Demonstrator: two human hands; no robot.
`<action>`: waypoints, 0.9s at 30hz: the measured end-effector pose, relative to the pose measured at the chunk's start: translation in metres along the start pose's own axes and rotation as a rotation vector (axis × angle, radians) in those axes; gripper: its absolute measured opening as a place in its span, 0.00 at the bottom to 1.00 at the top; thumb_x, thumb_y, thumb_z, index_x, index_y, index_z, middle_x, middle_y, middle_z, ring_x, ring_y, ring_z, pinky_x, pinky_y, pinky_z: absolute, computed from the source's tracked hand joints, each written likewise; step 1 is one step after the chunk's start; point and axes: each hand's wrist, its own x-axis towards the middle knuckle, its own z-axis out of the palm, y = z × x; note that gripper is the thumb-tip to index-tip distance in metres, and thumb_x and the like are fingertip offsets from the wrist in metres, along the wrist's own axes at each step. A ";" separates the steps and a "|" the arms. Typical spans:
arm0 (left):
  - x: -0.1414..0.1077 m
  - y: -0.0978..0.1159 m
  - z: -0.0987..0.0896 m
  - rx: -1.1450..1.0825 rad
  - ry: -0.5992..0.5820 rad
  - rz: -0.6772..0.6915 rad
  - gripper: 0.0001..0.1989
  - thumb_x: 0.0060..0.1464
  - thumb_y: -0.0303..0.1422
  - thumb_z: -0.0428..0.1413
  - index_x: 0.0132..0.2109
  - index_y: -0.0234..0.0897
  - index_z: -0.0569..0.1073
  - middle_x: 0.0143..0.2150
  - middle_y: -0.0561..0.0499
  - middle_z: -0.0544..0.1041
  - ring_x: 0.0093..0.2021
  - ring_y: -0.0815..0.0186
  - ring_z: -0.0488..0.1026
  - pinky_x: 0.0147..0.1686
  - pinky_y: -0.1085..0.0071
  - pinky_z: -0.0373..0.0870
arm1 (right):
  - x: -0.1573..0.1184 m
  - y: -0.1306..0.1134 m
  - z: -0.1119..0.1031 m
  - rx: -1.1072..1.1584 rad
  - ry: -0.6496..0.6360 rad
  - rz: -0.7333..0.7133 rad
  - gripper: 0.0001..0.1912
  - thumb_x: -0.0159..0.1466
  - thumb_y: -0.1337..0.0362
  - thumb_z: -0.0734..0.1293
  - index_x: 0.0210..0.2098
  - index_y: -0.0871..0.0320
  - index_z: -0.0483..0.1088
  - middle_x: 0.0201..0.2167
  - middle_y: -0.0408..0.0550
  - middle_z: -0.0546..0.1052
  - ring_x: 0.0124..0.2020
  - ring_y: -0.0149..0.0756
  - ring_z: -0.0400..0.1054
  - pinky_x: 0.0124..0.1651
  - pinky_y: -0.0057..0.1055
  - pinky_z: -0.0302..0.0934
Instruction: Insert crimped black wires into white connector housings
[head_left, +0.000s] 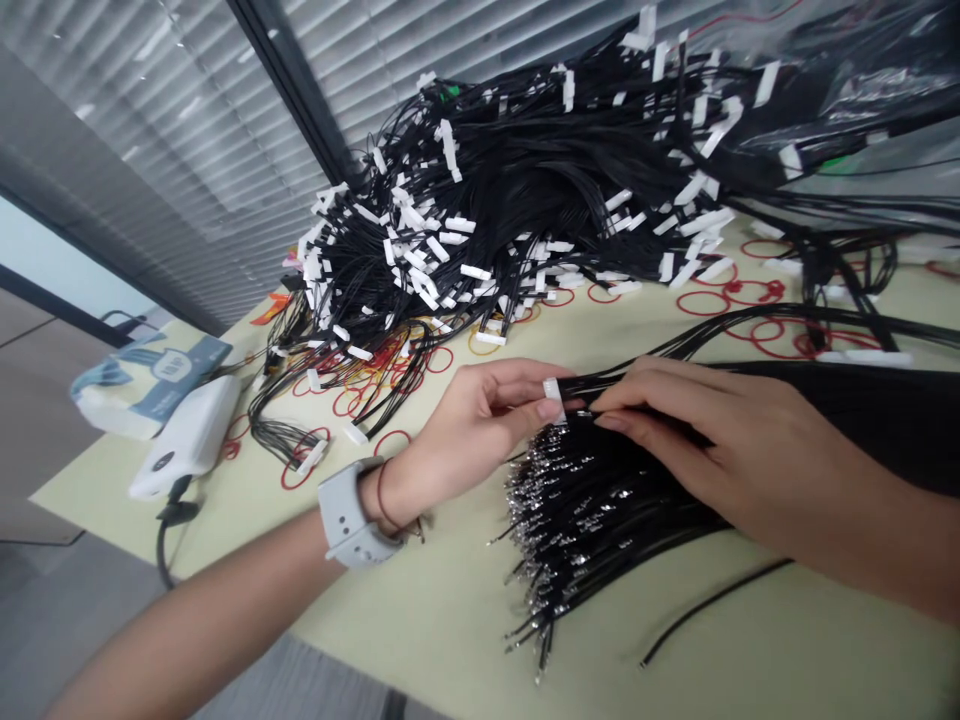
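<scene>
Both hands at one white connector

The left hand's fingers close on the connector, above the tipped ends of a bundle of black wires on the desk. The right hand has its thumb and fingers pinched together just beside the connector, on a thin black wire; how firm that grip is cannot be told. Wires already run from the connector toward the right. Behind the hands lies a pile of black wires with white ends, with red bands near it. A white device rests against a soft pack at the left.
</scene>
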 end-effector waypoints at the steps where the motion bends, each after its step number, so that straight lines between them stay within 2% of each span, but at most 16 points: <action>1: 0.001 0.000 -0.001 -0.011 0.001 -0.004 0.13 0.50 0.29 0.58 0.45 0.31 0.73 0.37 0.48 0.80 0.31 0.81 0.72 0.32 0.87 0.68 | 0.000 0.000 -0.001 0.002 0.015 0.004 0.10 0.65 0.64 0.58 0.32 0.57 0.69 0.30 0.38 0.73 0.28 0.16 0.66 0.32 0.17 0.58; 5: 0.001 -0.001 -0.001 0.025 0.041 -0.040 0.14 0.50 0.30 0.58 0.45 0.31 0.73 0.37 0.46 0.80 0.31 0.79 0.73 0.29 0.86 0.66 | -0.001 0.000 -0.006 -0.061 0.064 0.026 0.08 0.65 0.65 0.59 0.33 0.55 0.69 0.32 0.40 0.71 0.32 0.18 0.66 0.34 0.19 0.59; 8: 0.001 -0.001 0.000 0.017 0.077 -0.058 0.12 0.50 0.29 0.58 0.44 0.31 0.74 0.40 0.46 0.80 0.35 0.77 0.75 0.34 0.84 0.69 | -0.002 -0.002 -0.006 -0.149 0.163 0.042 0.08 0.64 0.66 0.59 0.33 0.56 0.69 0.35 0.44 0.70 0.36 0.22 0.65 0.37 0.21 0.59; 10: 0.001 -0.001 0.001 0.003 0.075 -0.054 0.12 0.50 0.29 0.59 0.43 0.32 0.74 0.40 0.46 0.80 0.36 0.77 0.75 0.35 0.84 0.70 | -0.002 -0.002 -0.004 -0.150 0.149 0.040 0.08 0.64 0.66 0.59 0.32 0.57 0.68 0.33 0.44 0.70 0.34 0.22 0.65 0.36 0.22 0.58; 15: 0.001 -0.002 0.000 -0.019 0.048 -0.034 0.11 0.50 0.30 0.59 0.43 0.32 0.74 0.38 0.47 0.80 0.32 0.78 0.74 0.31 0.85 0.67 | -0.005 0.000 0.001 -0.153 0.082 0.026 0.07 0.64 0.65 0.59 0.31 0.58 0.67 0.30 0.41 0.70 0.29 0.19 0.64 0.33 0.23 0.57; 19: 0.001 -0.002 0.000 -0.045 0.026 -0.042 0.11 0.51 0.29 0.58 0.43 0.32 0.73 0.38 0.48 0.80 0.33 0.79 0.74 0.34 0.86 0.69 | -0.006 0.000 0.001 -0.170 0.056 0.022 0.09 0.65 0.65 0.58 0.31 0.58 0.67 0.30 0.41 0.70 0.29 0.20 0.64 0.32 0.24 0.58; 27: -0.002 0.001 0.003 0.031 0.040 -0.038 0.12 0.51 0.29 0.58 0.44 0.32 0.74 0.37 0.47 0.79 0.31 0.79 0.71 0.30 0.86 0.65 | -0.007 0.003 0.003 -0.175 0.039 0.015 0.12 0.65 0.64 0.57 0.30 0.59 0.69 0.29 0.42 0.71 0.27 0.21 0.64 0.29 0.24 0.57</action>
